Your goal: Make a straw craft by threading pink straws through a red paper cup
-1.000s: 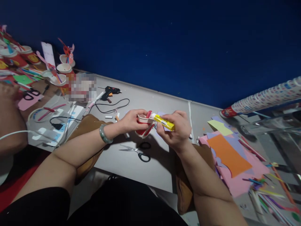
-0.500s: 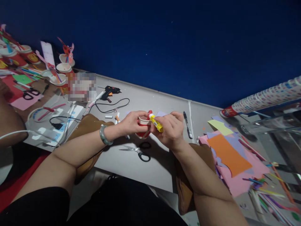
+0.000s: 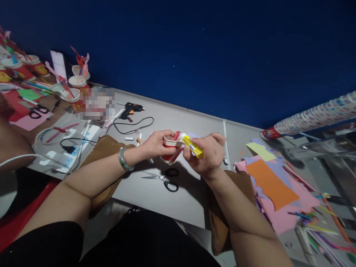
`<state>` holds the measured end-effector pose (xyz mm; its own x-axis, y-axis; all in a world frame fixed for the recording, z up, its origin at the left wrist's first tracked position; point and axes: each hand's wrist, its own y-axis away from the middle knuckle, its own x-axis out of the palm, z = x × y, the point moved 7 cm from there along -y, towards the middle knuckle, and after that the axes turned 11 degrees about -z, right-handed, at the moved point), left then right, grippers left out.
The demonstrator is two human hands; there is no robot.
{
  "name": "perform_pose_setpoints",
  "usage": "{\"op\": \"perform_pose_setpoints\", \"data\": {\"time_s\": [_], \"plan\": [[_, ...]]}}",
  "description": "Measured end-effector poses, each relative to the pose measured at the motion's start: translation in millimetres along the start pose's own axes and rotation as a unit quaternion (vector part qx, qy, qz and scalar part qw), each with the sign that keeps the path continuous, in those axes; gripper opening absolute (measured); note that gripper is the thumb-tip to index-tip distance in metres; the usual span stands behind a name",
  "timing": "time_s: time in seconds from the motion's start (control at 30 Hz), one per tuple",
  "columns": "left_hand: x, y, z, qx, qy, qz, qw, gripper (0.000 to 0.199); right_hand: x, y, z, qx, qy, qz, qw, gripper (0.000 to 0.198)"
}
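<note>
My left hand (image 3: pixel 159 144) is closed around a red and white paper cup (image 3: pixel 168 156) over the middle of the table. A small red piece (image 3: pixel 177 135) sticks up at the cup's far rim. In my right hand (image 3: pixel 210 155) is a yellow glue stick (image 3: pixel 194 146), its white end pointing at the cup's right side. Scissors with black handles (image 3: pixel 170 185) lie on the table below the cup. A pen (image 3: pixel 225 160) is partly hidden behind my right hand.
A black glue gun (image 3: pixel 132 108) with its cord lies beyond my left hand. Decorated paper cups (image 3: pixel 78 81) and a power strip (image 3: pixel 75 148) are at left. Coloured paper (image 3: pixel 271 181) and a long stack of cups (image 3: pixel 314 113) are at right.
My right hand with the glue stick has drawn back to the right. The glue stick's tip has left the red piece at the rim. My left hand still holds the cup.
</note>
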<state>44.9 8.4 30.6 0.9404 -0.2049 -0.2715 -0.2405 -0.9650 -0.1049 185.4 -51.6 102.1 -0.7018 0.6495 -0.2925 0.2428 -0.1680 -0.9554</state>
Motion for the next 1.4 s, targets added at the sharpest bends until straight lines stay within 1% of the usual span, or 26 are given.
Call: {"op": "perform_pose_setpoints", "data": {"time_s": [0.17,0.23,0.33,0.43,0.6,0.7,0.8,0.9,1.0,1.17,1.27,1.4], "plan": [[1,0,1,0.004,0.014,0.006,1.0,0.036,11,3,4,-0.011,0.0,0.052,0.999,0.016],[1,1,0,0.013,0.004,0.005,1.0,0.036,13,3,5,-0.023,0.014,0.059,0.998,0.015],[1,1,-2,0.034,-0.015,-0.001,0.999,0.035,13,3,7,-0.042,0.033,0.054,0.997,0.015],[2,2,-2,0.039,-0.028,0.001,0.999,0.031,12,2,6,-0.04,0.045,0.051,0.997,0.014],[5,3,1,0.001,-0.01,0.018,1.0,0.033,6,3,-4,-0.003,0.041,0.018,0.999,0.015],[3,2,1,-0.007,-0.005,0.013,1.0,0.033,1,1,-4,0.008,0.026,-0.002,1.0,0.016],[0,0,0,0.006,-0.005,-0.002,1.0,0.035,1,-1,2,-0.006,0.014,0.004,1.0,0.016],[0,-1,0,0.023,-0.007,-0.005,1.0,0.037,7,-1,6,-0.021,0.016,0.034,0.999,0.012],[-1,0,-2,0.055,-0.025,-0.018,0.998,0.036,13,1,8,-0.034,0.019,0.055,0.998,0.012],[-2,1,-6,0.089,-0.06,-0.032,0.994,0.033,12,3,8,-0.048,0.033,0.043,0.997,0.013],[0,2,-6,0.084,-0.062,-0.03,0.994,0.027,12,4,3,-0.03,0.043,0.04,0.998,0.011],[-1,1,-4,0.08,-0.049,-0.028,0.995,0.025,5,3,-2,-0.002,0.037,0.006,0.999,0.013]]}}
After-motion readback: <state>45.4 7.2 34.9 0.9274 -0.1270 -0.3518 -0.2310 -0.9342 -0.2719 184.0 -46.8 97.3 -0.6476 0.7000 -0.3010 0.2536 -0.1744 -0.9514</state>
